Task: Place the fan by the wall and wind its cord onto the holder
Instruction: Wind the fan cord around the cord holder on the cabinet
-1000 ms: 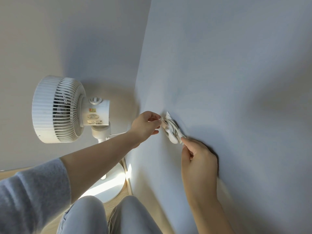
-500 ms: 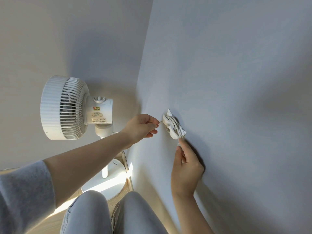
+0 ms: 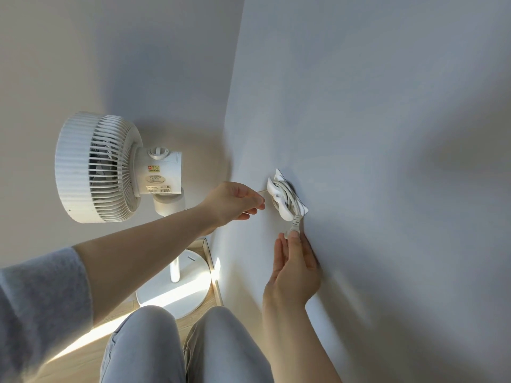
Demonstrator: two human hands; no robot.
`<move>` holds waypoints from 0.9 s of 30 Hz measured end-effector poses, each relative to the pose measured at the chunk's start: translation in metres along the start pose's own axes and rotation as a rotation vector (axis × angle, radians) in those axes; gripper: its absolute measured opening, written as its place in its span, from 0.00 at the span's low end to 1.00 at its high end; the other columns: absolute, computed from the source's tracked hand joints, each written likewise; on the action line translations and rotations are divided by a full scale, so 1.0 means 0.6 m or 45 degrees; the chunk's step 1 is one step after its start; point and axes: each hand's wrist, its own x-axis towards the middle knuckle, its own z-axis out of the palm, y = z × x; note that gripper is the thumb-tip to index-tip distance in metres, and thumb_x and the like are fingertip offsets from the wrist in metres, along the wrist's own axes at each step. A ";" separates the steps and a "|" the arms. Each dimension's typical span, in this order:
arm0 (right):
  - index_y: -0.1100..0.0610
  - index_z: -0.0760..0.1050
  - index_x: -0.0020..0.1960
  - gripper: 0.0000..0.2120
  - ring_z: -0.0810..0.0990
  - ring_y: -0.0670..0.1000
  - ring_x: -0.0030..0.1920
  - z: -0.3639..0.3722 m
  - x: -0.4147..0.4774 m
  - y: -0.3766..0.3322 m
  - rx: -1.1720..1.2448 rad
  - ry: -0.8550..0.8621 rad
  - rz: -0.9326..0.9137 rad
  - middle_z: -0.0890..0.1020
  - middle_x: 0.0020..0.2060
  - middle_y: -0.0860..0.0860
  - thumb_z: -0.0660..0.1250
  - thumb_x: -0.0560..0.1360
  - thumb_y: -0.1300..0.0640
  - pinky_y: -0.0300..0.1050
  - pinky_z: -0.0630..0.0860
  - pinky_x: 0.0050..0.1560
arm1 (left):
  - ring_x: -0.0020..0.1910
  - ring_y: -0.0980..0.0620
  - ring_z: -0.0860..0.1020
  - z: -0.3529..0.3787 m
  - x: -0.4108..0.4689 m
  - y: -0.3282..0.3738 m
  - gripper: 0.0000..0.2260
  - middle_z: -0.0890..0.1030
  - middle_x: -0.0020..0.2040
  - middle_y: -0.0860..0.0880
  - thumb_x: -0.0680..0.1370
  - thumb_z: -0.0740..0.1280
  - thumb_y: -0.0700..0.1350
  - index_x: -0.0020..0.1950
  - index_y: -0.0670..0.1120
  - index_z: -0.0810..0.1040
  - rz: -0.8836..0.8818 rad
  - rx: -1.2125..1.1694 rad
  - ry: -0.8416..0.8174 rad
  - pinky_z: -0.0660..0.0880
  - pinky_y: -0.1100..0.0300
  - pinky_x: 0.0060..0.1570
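Just above the right grip [image 3: 293, 269], the cord [image 3: 284, 193] sits coiled on the holder [image 3: 276, 178]. Its plug [image 3: 294, 225] now dangles against that grip's straightened, loose fingers [image 3: 297, 244]. To its left, the left grip [image 3: 235, 200] has backed off, curled, contents unclear. Winding looks finished, with the fan [image 3: 110, 167] by the wall [image 3: 387, 161].

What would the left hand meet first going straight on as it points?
Likely the cord holder, with the cord wound on it, fixed to the wall just past the left hand; depth is unclear.

the stickers [image 3: 155, 178] on the motor housing of the fan [image 3: 83, 167] are too blurred to read.
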 end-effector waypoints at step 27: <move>0.64 0.79 0.47 0.06 0.85 0.50 0.30 0.010 0.068 0.012 0.284 -0.295 0.790 0.86 0.33 0.55 0.67 0.75 0.61 0.43 0.82 0.38 | 0.55 0.48 0.80 -0.024 0.002 -0.001 0.08 0.84 0.52 0.51 0.77 0.66 0.43 0.52 0.46 0.83 0.071 0.122 -0.005 0.77 0.55 0.58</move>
